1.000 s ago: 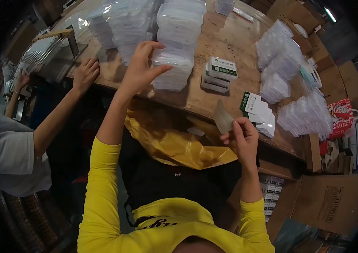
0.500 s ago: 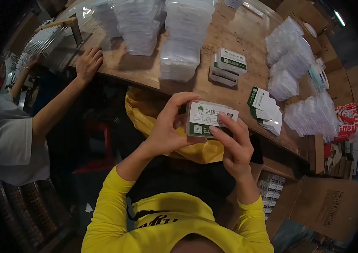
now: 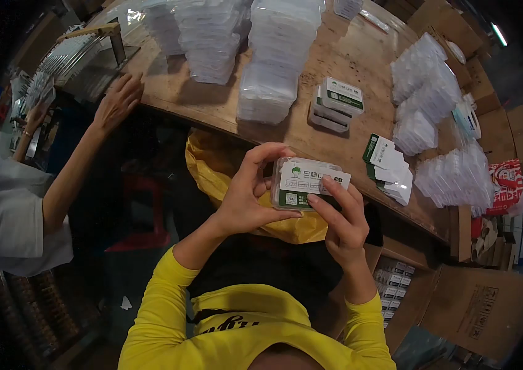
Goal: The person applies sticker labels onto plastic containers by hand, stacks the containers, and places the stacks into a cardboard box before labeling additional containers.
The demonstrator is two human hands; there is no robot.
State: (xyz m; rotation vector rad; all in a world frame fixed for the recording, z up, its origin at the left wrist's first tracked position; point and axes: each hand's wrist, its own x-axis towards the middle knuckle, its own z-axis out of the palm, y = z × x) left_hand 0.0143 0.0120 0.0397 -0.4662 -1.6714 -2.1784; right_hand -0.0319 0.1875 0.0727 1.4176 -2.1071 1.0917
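Note:
A clear plastic box (image 3: 275, 185) is gripped from its left side by my left hand (image 3: 246, 191), thumb below and fingers above. Over the box lies a white and green printed card (image 3: 303, 185), its right end held by my right hand (image 3: 343, 216), with fingers on the card's face. Beyond my hands stands a tall stack of clear boxes (image 3: 271, 80). To its right is a small pile of boxes with green and white cards (image 3: 340, 102). Loose cards (image 3: 391, 169) lie fanned out near the table's front edge.
Clear packs (image 3: 428, 86) are heaped on the right of the wooden table (image 3: 212, 111). A co-worker's hand (image 3: 118, 102) rests at the left edge near a metal rack (image 3: 79, 55). A yellow bag (image 3: 206, 163) hangs below; an open carton (image 3: 477, 308) stands lower right.
My left hand has come from the stack to hold a box before me. My right hand has brought a card onto it. The co-worker's hand has shifted slightly left.

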